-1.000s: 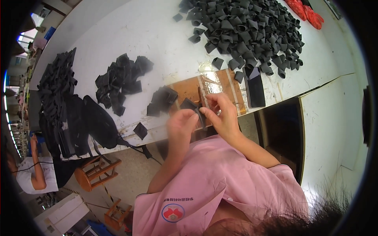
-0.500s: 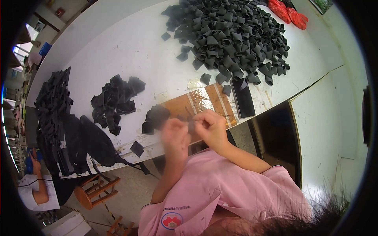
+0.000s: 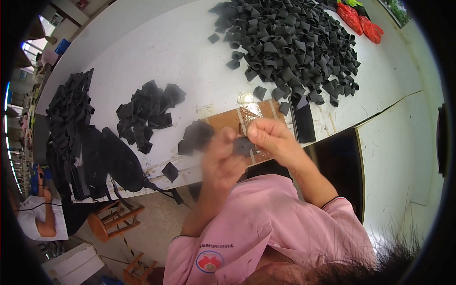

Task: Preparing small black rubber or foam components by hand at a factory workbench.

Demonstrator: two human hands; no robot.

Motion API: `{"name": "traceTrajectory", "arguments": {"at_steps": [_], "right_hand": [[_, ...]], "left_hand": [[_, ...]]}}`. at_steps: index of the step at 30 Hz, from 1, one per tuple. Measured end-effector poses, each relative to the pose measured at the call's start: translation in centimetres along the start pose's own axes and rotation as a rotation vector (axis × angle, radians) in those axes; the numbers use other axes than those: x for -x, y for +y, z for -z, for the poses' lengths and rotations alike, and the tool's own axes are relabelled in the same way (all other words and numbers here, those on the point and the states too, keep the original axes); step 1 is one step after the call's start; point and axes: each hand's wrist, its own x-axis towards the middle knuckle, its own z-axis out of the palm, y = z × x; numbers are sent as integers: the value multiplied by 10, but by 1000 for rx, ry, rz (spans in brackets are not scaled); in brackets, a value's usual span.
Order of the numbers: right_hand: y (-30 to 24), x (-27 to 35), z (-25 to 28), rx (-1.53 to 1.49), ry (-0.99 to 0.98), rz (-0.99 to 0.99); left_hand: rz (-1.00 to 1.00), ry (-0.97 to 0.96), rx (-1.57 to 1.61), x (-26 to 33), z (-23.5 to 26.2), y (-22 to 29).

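- Since half a second ago, my view has slid, the right hand [image 3: 275,140] has edged outward from the left hand [image 3: 222,159], and a small black piece [image 3: 243,147] has come into sight between them.
- Far left, I see a heap of black strips [image 3: 69,118].
- Left of centre, a flat black pile [image 3: 147,114].
- Then a small black stack [image 3: 195,137], just beside the left hand, whose curled fingers blur; I can't tell its grip.
- At centre, the right hand pinches the piece's upper edge.
- Upper right, black loops [image 3: 294,52] heaped.
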Motion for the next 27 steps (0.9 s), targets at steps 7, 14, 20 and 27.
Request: {"name": "traceTrajectory", "arguments": {"at_steps": [7,14,20,27], "right_hand": [[20,-38,18,-185,-205,-75],[16,-30,16,131,12,143],[11,-10,9,723,271,662],[1,-8,-11,748,311,706]], "left_hand": [[-30,180,-167,-8,4,10],[-544,250,-1086,-12,-20,4],[-869,-15,-1656,-19,-25,12],[-726,129,-1001,-10,-18,9]]}}
